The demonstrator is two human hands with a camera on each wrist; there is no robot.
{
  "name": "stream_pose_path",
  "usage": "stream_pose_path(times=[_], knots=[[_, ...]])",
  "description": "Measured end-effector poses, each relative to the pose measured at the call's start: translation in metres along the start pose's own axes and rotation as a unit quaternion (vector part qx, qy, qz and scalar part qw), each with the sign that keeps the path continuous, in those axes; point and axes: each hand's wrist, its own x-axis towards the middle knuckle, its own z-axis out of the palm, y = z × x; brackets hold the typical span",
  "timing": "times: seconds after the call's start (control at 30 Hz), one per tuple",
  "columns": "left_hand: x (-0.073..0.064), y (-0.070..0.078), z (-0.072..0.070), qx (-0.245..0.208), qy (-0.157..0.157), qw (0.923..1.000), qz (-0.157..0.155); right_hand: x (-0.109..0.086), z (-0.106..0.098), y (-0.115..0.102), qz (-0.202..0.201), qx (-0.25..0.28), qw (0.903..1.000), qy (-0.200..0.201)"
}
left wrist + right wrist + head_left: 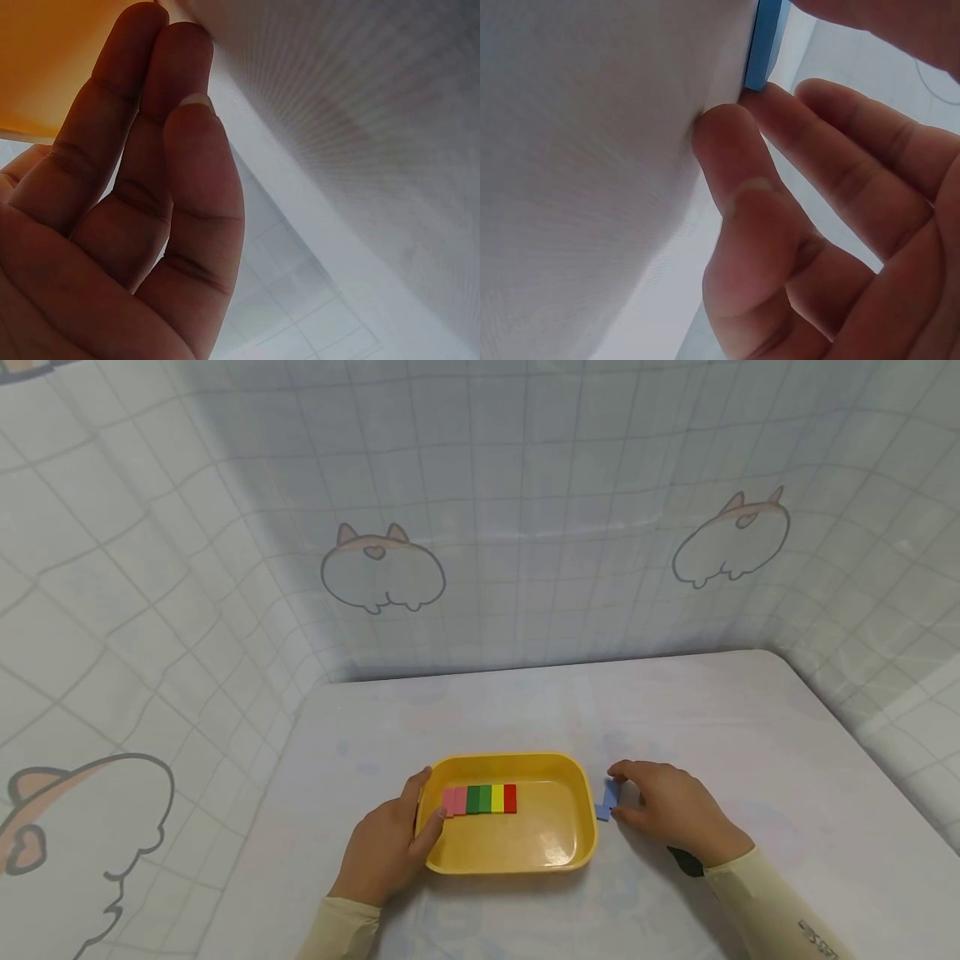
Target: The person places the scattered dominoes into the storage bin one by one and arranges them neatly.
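Observation:
A yellow tray lies on the table, with a row of pink, green, yellow and red tiles inside it. My left hand grips the tray's left side, thumb over the rim and fingers outside; its lower fingers show against the tray wall in the left wrist view. Just right of the tray, my right hand holds a blue tile at the table between thumb and fingertips. A second blue tile lies beside it, close to the tray's edge.
The pale table runs back to a grid-patterned cloth wall, with similar cloth on the left and right. A dark object sits under the right wrist, partly hidden.

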Motion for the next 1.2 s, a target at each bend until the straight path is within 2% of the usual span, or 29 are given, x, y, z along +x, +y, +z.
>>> stream_pose_path(times=[0.53, 0.77, 1.2], knots=[[0.001, 0.002, -0.002, 0.005, -0.003, 1.0000, 0.001, 0.001, -0.007, -0.001, 0.013, 0.005, 0.9998, -0.011], [0.001, 0.003, -0.004, 0.008, -0.004, 1.0000, 0.002, 0.003, -0.009, -0.001, 0.027, 0.005, 0.9992, -0.027], [0.003, 0.002, -0.001, 0.009, -0.003, 1.0000, -0.001, 0.004, -0.010, 0.006, 0.028, 0.003, 0.9994, -0.018]])
